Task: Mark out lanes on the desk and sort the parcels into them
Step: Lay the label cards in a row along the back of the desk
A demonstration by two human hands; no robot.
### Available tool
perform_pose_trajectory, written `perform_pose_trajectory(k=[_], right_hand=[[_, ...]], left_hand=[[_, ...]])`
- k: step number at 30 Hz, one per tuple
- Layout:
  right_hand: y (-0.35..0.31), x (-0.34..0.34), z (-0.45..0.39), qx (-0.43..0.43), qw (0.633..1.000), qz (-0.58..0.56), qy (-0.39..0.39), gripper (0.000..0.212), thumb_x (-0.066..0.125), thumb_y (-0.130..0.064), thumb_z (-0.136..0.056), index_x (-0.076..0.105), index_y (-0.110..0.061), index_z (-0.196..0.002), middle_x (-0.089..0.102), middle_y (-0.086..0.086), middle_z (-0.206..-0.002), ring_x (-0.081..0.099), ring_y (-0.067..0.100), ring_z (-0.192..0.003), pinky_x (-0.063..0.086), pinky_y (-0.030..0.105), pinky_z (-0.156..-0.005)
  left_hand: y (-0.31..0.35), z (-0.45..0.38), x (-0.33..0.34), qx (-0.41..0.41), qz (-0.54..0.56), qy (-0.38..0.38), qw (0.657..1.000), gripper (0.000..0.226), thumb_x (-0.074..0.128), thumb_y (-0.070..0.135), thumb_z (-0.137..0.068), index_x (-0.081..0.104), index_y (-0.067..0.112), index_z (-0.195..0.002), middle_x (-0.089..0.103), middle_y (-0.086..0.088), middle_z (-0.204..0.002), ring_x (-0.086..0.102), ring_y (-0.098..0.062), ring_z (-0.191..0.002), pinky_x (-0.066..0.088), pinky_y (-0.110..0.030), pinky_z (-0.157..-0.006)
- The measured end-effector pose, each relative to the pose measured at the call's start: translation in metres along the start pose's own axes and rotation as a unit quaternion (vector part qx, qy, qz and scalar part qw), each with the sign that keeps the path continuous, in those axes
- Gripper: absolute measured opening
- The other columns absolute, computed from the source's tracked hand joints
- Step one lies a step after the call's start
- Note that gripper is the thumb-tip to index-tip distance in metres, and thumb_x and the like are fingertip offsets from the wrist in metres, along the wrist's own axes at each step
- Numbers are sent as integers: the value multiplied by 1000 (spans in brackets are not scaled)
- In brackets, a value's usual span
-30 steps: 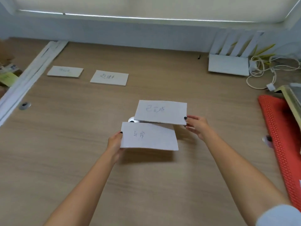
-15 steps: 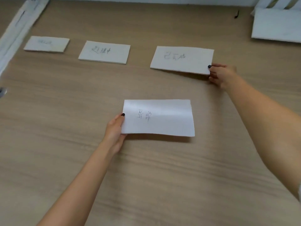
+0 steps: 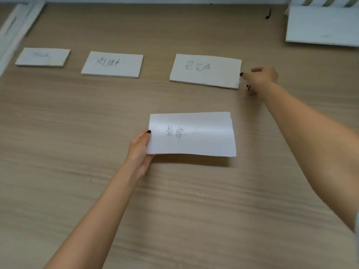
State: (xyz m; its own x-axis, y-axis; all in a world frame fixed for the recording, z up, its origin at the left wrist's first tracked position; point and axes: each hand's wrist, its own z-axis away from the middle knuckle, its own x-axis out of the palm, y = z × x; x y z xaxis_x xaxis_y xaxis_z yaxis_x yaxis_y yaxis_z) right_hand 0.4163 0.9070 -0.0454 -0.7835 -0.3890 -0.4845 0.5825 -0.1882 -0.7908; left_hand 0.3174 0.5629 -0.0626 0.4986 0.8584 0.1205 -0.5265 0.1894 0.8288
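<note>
I'm holding the near card (image 3: 192,133) by its left edge, my left hand's (image 3: 140,150) grip pinching it, thumb on top, and it's hanging just above the surface (image 3: 77,133), throwing a shadow below. Up ahead, three more cards are lying flat in a row: the left card (image 3: 42,56), the middle card (image 3: 112,64) and the right card (image 3: 206,70). My right hand (image 3: 260,77) is reaching to that right card's right edge, fingers curled, fingertip touching the corner; I can't tell whether this grip is pinching it. A white tray (image 3: 322,26) is sitting far right.
</note>
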Motion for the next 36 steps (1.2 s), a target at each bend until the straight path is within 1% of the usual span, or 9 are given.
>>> perform_pose_trajectory(k=[6, 13, 17, 20, 23, 27, 31, 34, 36], right_hand=[[34, -34, 42, 5, 996, 0, -92, 21, 62, -29, -85, 60, -13, -99, 61, 6, -97, 58, 14, -62, 50, 27, -54], [84, -135, 95, 60, 982, -10, -180, 10, 57, -25, -86, 64, -18, -90, 62, 2, -83, 59, 14, -57, 48, 23, -51], [108, -181, 97, 62, 990, -40, -121, 32, 67, -9, -79, 60, -10, -111, 65, 6, -98, 61, 20, -79, 53, 35, -75], [120, -204, 91, 68, 993, -89, -48, 37, 69, -6, -79, 58, -6, -114, 61, 3, -91, 60, 16, -77, 51, 31, -70], [129, -217, 77, 68, 992, -103, 14, 38, 72, -8, -78, 60, -4, -114, 64, 10, -103, 60, 19, -85, 50, 32, -77], [135, -224, 47, 50, 992, -88, 77, 38, 71, -10, -78, 62, -7, -115, 65, 10, -114, 57, 17, -87, 46, 22, -66], [134, -224, 9, 13, 995, -35, 89, 37, 67, -10, -80, 63, -10, -116, 65, 8, -116, 58, 18, -90, 43, 25, -73], [132, -222, -20, -23, 997, 12, 71, 41, 61, 1, -80, 62, -7, -120, 66, 11, -115, 56, 17, -90, 42, 25, -73], [131, -221, -37, -35, 997, 26, 69, 42, 59, 4, -80, 61, -5, -121, 65, 10, -115, 57, 16, -93, 43, 25, -77]], left_hand=[[6, 5, 37, -19, 13, 12, 1000, 27, 38, 9, -97, 61, 12, -110, 68, -4, -101, 64, -16, -85, 52, -27, -70], [5, 33, 140, -32, 57, -16, 998, 27, 40, 6, -96, 64, 13, -85, 71, 2, -77, 64, -14, -72, 54, -24, -64], [-4, 43, 193, -40, 32, -32, 998, 23, 39, 5, -97, 59, 7, -109, 65, -6, -93, 61, -17, -74, 51, -28, -68], [-11, 42, 223, -42, -38, -31, 998, 34, 46, 0, -91, 55, 10, -122, 64, -8, -99, 61, -21, -79, 52, -32, -70], [-17, 31, 246, -27, -103, -26, 994, 46, 52, -3, -87, 47, 8, -132, 59, -7, -100, 59, -20, -91, 50, -35, -90], [-21, 13, 275, 22, -175, -41, 983, 50, 54, -1, -87, 44, 8, -135, 56, -2, -96, 57, -15, -82, 48, -24, -78], [-17, -12, 303, 55, -218, -76, 971, 57, 52, 0, -86, 40, 11, -140, 57, -8, -125, 56, -23, -115, 43, -37, -104], [-13, -31, 322, 82, -246, -107, 960, 58, 53, 1, -85, 40, 13, -140, 55, -10, -130, 54, -22, -118, 42, -30, -102], [-11, -43, 332, 94, -246, -127, 956, 57, 52, -1, -86, 41, 13, -139, 58, -3, -124, 56, -16, -112, 46, -16, -90]])
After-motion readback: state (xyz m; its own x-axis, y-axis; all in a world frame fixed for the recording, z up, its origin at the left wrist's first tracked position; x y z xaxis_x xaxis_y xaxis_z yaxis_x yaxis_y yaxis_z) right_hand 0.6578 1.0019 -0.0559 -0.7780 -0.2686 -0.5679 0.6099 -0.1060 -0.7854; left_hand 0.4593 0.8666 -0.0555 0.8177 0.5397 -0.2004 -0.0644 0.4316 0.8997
